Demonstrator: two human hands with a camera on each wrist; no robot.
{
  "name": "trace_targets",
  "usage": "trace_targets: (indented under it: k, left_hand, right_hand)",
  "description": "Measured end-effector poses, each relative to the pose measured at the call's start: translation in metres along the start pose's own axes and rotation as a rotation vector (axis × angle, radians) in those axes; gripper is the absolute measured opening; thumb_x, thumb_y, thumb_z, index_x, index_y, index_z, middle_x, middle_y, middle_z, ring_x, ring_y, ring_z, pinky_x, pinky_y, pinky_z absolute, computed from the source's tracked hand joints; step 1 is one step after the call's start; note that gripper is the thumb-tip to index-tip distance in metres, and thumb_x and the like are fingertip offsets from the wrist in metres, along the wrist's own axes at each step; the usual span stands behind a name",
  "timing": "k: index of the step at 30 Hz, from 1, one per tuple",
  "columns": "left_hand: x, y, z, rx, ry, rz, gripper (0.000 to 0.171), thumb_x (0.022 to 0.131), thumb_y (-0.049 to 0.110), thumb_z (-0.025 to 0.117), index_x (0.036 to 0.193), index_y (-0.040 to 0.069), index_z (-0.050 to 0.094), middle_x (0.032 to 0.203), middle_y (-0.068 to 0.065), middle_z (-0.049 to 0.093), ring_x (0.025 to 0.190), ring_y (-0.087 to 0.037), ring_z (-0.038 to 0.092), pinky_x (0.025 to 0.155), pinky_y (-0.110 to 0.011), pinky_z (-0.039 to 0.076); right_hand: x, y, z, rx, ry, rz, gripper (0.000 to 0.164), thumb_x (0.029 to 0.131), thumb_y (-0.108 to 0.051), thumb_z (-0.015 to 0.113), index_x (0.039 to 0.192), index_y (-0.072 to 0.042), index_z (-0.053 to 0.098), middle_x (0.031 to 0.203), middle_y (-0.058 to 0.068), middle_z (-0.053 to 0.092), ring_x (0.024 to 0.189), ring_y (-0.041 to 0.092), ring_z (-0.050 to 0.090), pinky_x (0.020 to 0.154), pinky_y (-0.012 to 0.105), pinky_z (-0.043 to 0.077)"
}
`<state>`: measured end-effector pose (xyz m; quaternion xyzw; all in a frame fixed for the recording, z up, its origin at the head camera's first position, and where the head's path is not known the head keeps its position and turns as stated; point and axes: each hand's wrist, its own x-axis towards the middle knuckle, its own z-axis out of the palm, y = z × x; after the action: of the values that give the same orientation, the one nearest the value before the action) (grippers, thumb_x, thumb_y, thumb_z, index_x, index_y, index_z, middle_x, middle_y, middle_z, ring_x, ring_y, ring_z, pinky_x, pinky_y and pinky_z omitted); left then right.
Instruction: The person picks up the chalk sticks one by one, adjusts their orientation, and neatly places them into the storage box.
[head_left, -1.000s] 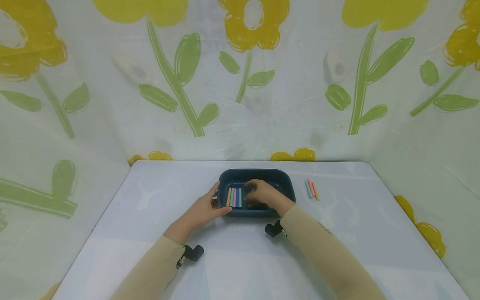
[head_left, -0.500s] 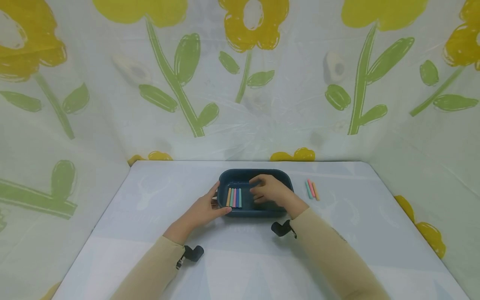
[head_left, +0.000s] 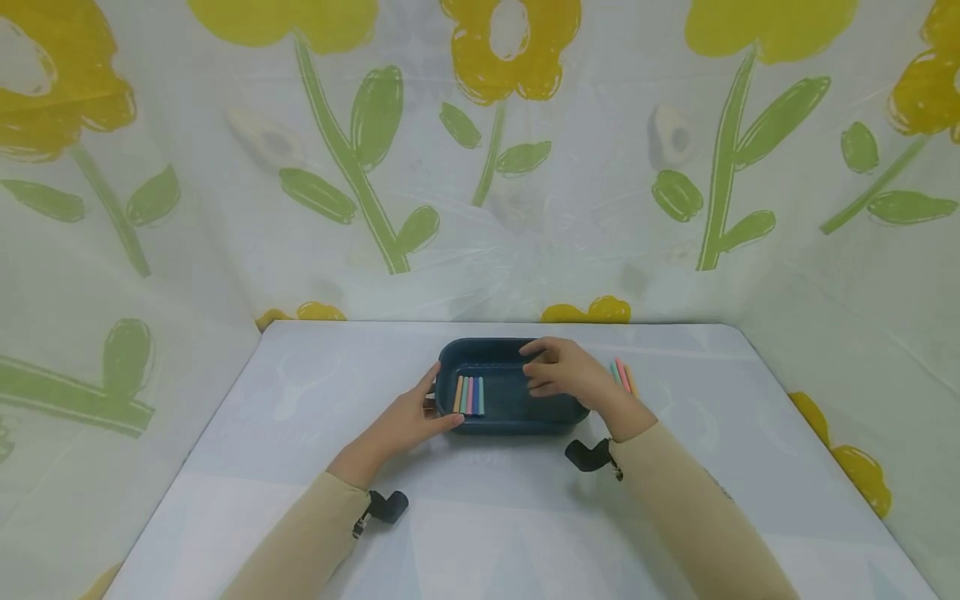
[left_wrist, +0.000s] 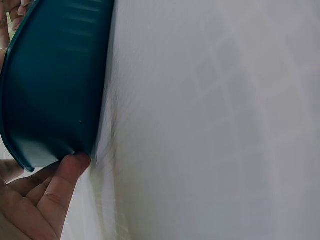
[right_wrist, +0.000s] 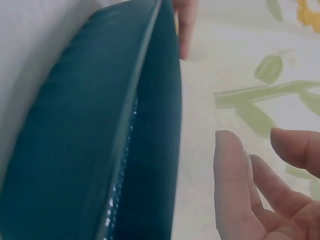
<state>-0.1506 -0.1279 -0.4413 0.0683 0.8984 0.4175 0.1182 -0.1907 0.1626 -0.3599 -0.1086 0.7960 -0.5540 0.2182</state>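
A dark blue rectangular tray point(head_left: 498, 427) lies near the far side of the table. Several coloured chalk sticks point(head_left: 469, 397) stand side by side in its left part. My left hand point(head_left: 408, 419) grips the tray's left end, thumb at the front corner and fingers along the side; the left wrist view shows a fingertip point(left_wrist: 77, 162) against the tray's base. Above the tray's right part hovers my right hand point(head_left: 572, 372), its fingers spread and loosely bent with nothing between them. Just beyond this hand, more chalk sticks point(head_left: 620, 373) in green, pink and orange lie on the table, partly covered.
The pale table point(head_left: 480, 517) carries a white patterned cover. A flower-printed curtain point(head_left: 600, 208) surrounds its back and sides. A small black camera point(head_left: 588, 456) sits at my right wrist, another black camera point(head_left: 388, 507) at my left.
My right hand has risen and moved right, from beside the chalk row to over the tray's right end, now overlapping the loose chalk sticks. My left hand and the tray stay put.
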Motion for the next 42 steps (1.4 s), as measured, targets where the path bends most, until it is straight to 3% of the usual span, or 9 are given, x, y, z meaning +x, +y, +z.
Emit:
trace_targets:
  k: [5,13,20,34,42]
  left_hand:
    - [0.001,-0.002,0.001,-0.008,-0.002,0.003,0.107,0.084,0.056,0.075,0.163,0.023,0.010,0.148,-0.017,0.050,0.127,-0.029,0.058,0.106,-0.051,0.043]
    - [0.000,-0.001,0.001,0.000,0.005,-0.009,0.108,0.083,0.057,0.076,0.163,0.024,0.011,0.149,-0.017,0.049,0.128,-0.029,0.057,0.106,-0.051,0.044]
    - [0.000,-0.002,0.002,0.005,0.007,0.000,0.109,0.083,0.057,0.076,0.163,0.022,0.011,0.147,-0.017,0.051,0.126,-0.030,0.058,0.105,-0.051,0.045]
    - [0.001,-0.003,0.001,-0.004,0.008,0.001,0.109,0.082,0.059,0.076,0.163,0.024,0.011,0.148,-0.016,0.050,0.127,-0.029,0.058,0.105,-0.051,0.044]
    - [0.001,-0.003,0.001,-0.019,0.004,0.008,0.109,0.082,0.057,0.076,0.163,0.023,0.011,0.148,-0.017,0.050,0.127,-0.029,0.058,0.106,-0.051,0.044]
  right_hand:
    - [-0.013,-0.004,-0.010,-0.005,0.020,-0.026,0.046,0.100,-0.010,0.062,0.142,0.003,0.048,0.112,0.019,0.062,0.107,0.044,0.063,0.086,0.040,0.058]
    - [-0.032,-0.003,-0.028,-0.027,0.072,-0.037,0.045,0.100,-0.010,0.061,0.141,0.002,0.047,0.121,0.027,0.055,0.102,0.032,0.067,0.089,0.040,0.057]
    - [-0.045,0.003,-0.048,-0.099,0.164,-0.027,0.046,0.101,-0.013,0.060,0.142,0.002,0.047,0.126,0.028,0.054,0.105,0.036,0.066,0.088,0.036,0.057]
    - [-0.046,0.036,-0.082,-0.215,0.298,-0.057,0.046,0.103,-0.017,0.058,0.143,0.003,0.046,0.127,0.027,0.054,0.106,0.037,0.065,0.088,0.034,0.057]
    - [-0.045,0.055,-0.092,-0.217,0.370,-0.029,0.046,0.104,-0.015,0.055,0.144,0.003,0.045,0.126,0.028,0.054,0.110,0.042,0.062,0.090,0.038,0.056]
